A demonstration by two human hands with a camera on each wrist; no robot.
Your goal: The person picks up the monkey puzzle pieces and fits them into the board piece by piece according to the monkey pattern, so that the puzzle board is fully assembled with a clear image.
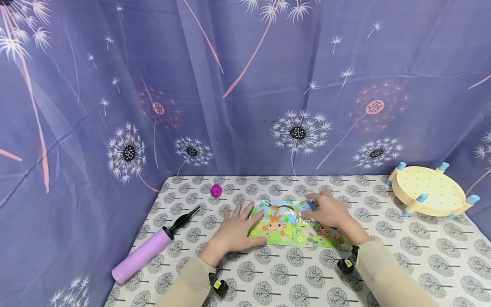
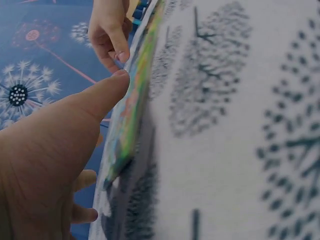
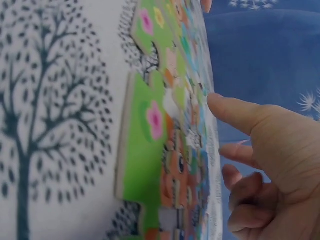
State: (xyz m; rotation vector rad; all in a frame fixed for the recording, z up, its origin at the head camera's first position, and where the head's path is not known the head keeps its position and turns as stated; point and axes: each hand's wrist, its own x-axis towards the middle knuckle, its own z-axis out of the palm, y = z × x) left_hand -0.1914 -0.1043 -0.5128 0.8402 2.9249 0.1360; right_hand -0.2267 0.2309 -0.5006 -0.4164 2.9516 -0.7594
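Note:
A jigsaw puzzle lies on the patterned cloth. Its left part (image 1: pixel 274 226) shows a monkey hanging under a branch. Loose puzzle pieces (image 3: pixel 145 150) with green edges and pink flowers make up the right part, with gaps of cloth showing between them. My left hand (image 1: pixel 238 228) rests at the puzzle's left edge, fingers spread, thumb near the lower edge. Over the upper right part hovers my right hand (image 1: pixel 330 211). Its thumb and index finger stand apart in the right wrist view, other fingers loosely bent, and nothing shows between them.
A lilac hand pump (image 1: pixel 142 260) with a black nozzle lies at the left. Near the back sits a small magenta object (image 1: pixel 216 190). A pale yellow stool-like piece with blue-tipped legs (image 1: pixel 429 189) is at the back right. Purple dandelion-print curtain (image 1: pixel 245 106) hangs behind the table.

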